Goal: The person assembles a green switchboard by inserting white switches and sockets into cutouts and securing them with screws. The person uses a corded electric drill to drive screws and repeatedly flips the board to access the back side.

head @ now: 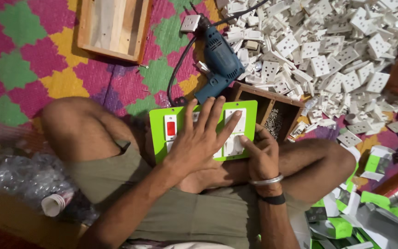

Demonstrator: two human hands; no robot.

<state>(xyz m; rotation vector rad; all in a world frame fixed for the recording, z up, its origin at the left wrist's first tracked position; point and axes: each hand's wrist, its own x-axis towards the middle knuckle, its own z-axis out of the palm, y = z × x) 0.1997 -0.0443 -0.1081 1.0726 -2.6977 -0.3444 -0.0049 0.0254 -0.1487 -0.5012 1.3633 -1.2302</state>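
Observation:
A bright green switch board plate (158,123) rests on my crossed legs. It carries a white switch with a red rocker (171,128) on its left and white socket modules (234,145) on its right. My left hand (202,138) lies flat on the plate's middle, fingers spread, pressing it down. My right hand (260,152) sits at the plate's lower right corner, its fingers on a white module there.
A blue electric drill (219,61) with a black cord lies just beyond the plate. Beside it stand a small wooden box of screws (275,121) and a large heap of white socket parts (328,50). A wooden tray (114,27) lies far left. Green pieces (374,161) lie right.

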